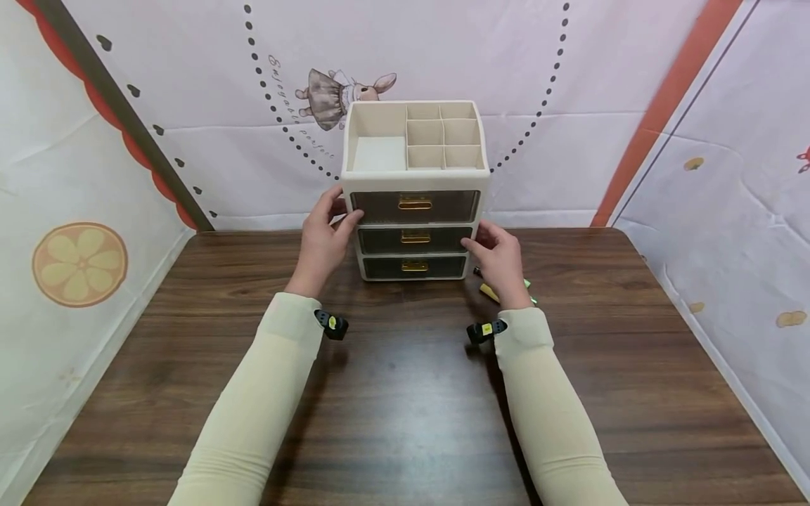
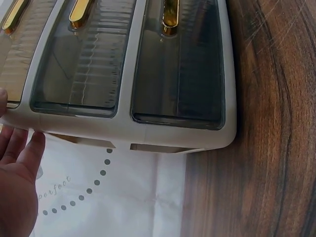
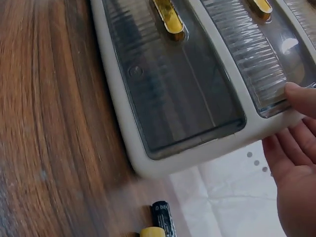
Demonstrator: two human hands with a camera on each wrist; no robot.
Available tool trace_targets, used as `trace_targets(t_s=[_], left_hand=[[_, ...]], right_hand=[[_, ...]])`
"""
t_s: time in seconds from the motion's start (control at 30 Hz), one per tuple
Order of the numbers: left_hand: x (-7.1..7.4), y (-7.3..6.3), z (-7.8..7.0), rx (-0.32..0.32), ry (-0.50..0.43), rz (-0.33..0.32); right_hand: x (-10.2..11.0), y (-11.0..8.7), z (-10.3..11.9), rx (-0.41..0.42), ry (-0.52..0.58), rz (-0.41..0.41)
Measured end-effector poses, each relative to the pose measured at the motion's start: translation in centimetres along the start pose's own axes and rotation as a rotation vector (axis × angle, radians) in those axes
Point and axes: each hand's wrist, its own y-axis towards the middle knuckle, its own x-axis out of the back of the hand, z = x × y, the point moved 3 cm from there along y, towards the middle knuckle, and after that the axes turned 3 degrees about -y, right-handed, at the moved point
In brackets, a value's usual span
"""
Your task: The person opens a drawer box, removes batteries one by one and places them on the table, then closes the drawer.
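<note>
A pale printed backdrop [image 1: 436,49] closes off the rear of the space, with a dressed rabbit figure [image 1: 329,95] on it and an orange slice print [image 1: 80,264] on the cloth to the left. In front of it lies a dark wood-grained table [image 1: 392,422], its surface glossy near the middle.

The cream desk organizer [image 1: 414,180] stands upright at the table's far edge, facing the person. Its top drawer [image 1: 380,207], middle drawer [image 1: 380,240] and bottom drawer [image 1: 382,267] all sit pushed in, gold handles outward. Placing and squaring the organizer looks largely done; what remains, by judgement, is letting go, as neither hand is off it.

The left hand [image 1: 321,242] grips one side, thumb on the front edge by the top drawer and fingers curled behind. The right hand [image 1: 500,260] clasps the opposite side lower down, thumb on the middle drawer's front corner.

Near the right hand, a dark cylinder [image 3: 163,217] and a yellow-ended piece [image 3: 153,232] lie on the table, outside the drawers. The smoky fronts make it hard to tell whether anything sits inside. Light sleeves [image 1: 278,386] cover both forearms, with a small black camera [image 1: 332,325] at each wrist.
</note>
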Motion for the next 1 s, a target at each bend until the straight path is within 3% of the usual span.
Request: trace_targets(t_s=[0.17, 0.43, 0.57, 0.73, 1.0], left_hand=[[-0.2, 0.0, -0.1, 0.014, -0.013, 0.000], [-0.3, -0.1, -0.2, 0.031, -0.035, 0.000], [-0.4, -0.4, -0.2, 0.004, -0.036, -0.008], [-0.6, -1.5, -0.2, -0.052, -0.019, -0.035], [-1.0, -4.0, 0.9, -0.027, 0.014, -0.108]], right_hand=[[-0.1, 0.2, -0.3, -0.011, 0.074, -0.024], [-0.1, 0.1, -0.1, 0.016, 0.081, -0.040], [-0.2, 0.2, -0.1, 0.015, 0.078, -0.038], [-0.3, 0.2, -0.2, 0.019, 0.070, -0.030], [-0.4, 0.2, -0.2, 0.023, 0.080, -0.026]])
